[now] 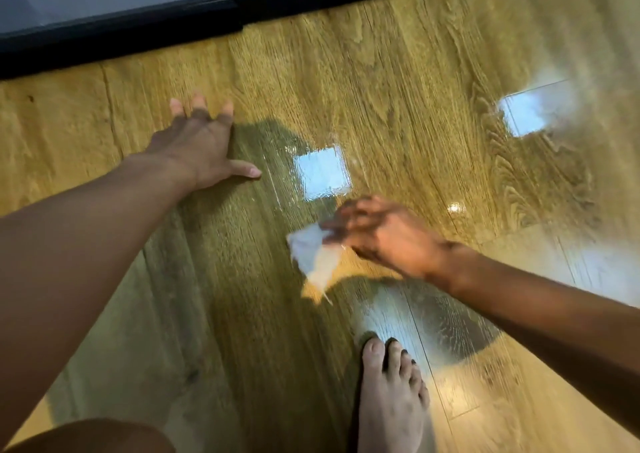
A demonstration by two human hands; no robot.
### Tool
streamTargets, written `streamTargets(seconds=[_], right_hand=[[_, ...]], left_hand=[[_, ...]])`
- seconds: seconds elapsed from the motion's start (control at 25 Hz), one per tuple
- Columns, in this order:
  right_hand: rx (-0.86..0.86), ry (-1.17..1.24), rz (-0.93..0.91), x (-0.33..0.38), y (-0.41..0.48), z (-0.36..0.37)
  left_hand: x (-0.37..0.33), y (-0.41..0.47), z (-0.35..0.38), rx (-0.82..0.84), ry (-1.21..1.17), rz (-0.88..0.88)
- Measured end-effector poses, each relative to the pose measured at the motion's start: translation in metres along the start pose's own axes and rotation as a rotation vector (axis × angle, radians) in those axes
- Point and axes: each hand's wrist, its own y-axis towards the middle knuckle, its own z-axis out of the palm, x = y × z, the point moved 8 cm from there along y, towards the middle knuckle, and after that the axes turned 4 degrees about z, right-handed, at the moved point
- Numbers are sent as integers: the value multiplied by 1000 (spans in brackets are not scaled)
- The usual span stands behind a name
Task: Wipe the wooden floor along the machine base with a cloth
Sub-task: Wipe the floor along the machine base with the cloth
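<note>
Bare foot (391, 393) beside that glossy wooden floor (398, 88) patch could slip, while left hand (197, 144) braces flat, fingers spread, and right hand (384, 234) pinches the cloth (315, 255) well short of the machine base (138, 36).

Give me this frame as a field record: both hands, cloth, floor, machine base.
wooden floor: glossy, with bright light reflections
machine base: black edge along top left, apart from both hands
left hand: palm down on the floor, fingers spread, holds nothing
right hand: grips the cloth, motion-blurred
cloth: white, crumpled, at the right hand; floor contact unclear from blur
bare foot: on the floor, bottom centre-right
</note>
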Motion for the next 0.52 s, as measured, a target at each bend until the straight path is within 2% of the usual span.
streamTargets(seconds=[0.04,0.12,0.24,0.32,0.48,0.52], right_hand=[[36,-198,80,-9,14,0],[3,-253,165,-13,19,-5],[85,-258,-35,8,-3,5],[116,-242,-45,-13,18,-5],[-132,-222,430,-100,115,-50],[-180,-236,494,-107,123,-53]], left_hand=[[-5,3,-4,5,-32,0],[-13,8,-8,58,-113,-26],[-19,10,-2,129,-103,-45],[-21,10,2,144,-87,-62],[-22,15,5,129,-93,-64],[-21,16,5,127,-96,-68]])
